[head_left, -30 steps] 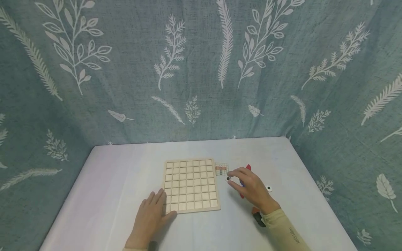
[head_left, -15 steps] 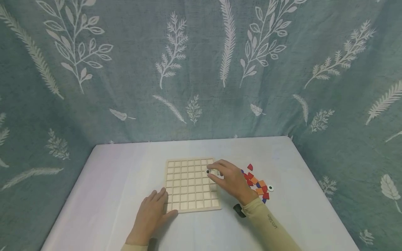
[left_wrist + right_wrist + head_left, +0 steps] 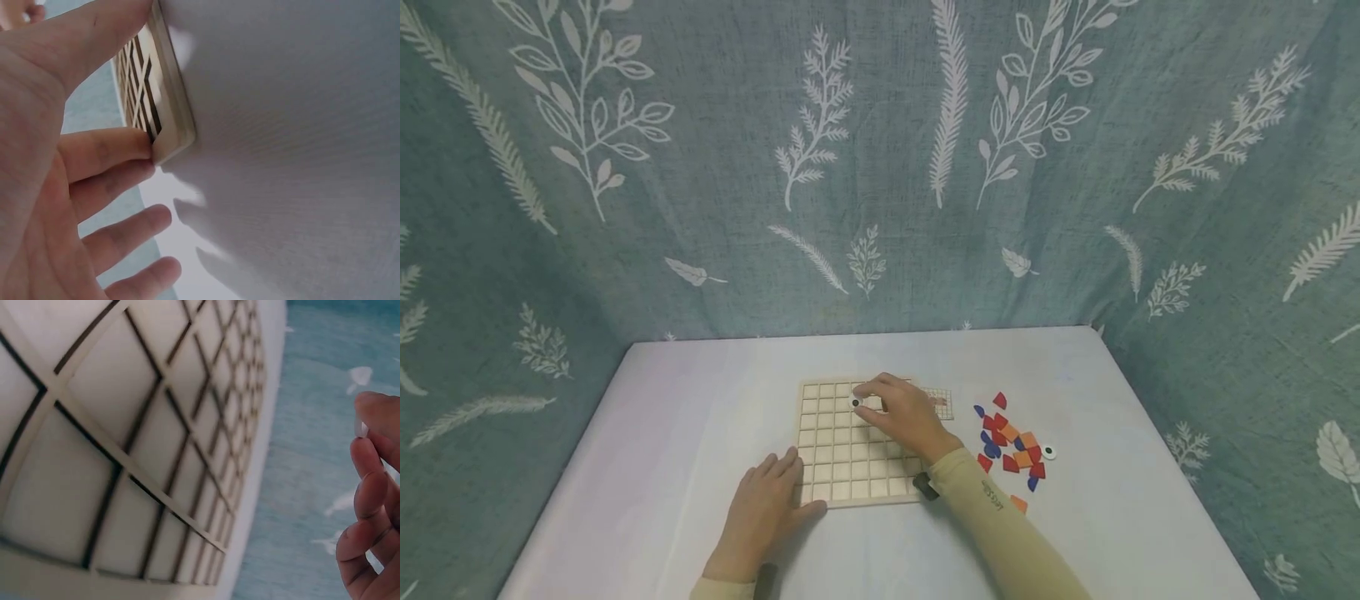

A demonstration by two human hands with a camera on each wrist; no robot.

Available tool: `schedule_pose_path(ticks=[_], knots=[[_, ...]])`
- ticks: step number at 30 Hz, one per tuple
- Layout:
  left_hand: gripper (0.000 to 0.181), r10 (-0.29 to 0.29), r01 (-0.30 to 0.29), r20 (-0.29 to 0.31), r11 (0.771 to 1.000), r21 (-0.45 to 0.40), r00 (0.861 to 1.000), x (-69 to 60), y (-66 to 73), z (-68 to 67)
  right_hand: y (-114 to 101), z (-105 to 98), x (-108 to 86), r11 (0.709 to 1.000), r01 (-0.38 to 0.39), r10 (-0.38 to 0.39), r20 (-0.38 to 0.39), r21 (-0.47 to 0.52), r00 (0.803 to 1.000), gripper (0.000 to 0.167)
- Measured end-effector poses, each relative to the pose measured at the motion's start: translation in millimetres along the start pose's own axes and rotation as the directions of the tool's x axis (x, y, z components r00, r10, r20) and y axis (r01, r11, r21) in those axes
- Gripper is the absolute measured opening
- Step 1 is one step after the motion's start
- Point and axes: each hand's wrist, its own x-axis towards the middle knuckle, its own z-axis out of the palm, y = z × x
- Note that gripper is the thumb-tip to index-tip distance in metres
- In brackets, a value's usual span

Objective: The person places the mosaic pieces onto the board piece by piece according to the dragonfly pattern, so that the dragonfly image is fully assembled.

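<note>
Right hand pinched the white eye disc over the wooden grid board, left hand spread at its edge; placing, I judged, next needed lowering

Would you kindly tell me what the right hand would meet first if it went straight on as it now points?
Probably the wooden grid board, near its far-left corner, touched first by the white disc the right hand pinches; the height is unclear, so it may pass over.
</note>
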Motion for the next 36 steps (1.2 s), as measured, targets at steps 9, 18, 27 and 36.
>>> schedule_pose_path(ticks=[9,18,27,36], knots=[[0.076,0.019,-0.018,-0.012,1.000,0.019,1.000,-0.1,-2.1,-0.5,7.8,25.7,20.3,0.988,-0.154,0.145,0.197,0.029,0.970,0.027],[0.073,0.050,-0.050,-0.046,0.999,0.000,0.998,-0.4,-2.7,0.4,14.6,41.8,30.2,0.948,-0.311,0.278,0.294,0.069,0.914,0.030],[0.074,0.032,-0.033,-0.029,0.999,-0.029,0.999,-0.6,-0.5,-0.2,16.6,48.4,31.1,0.940,-0.341,0.319,0.327,0.009,0.890,0.027],[0.073,0.060,-0.061,-0.077,0.998,-0.012,0.995,-0.9,-1.4,0.6,17.4,50.9,35.6,0.921,-0.389,0.362,0.364,0.001,0.858,0.026]])
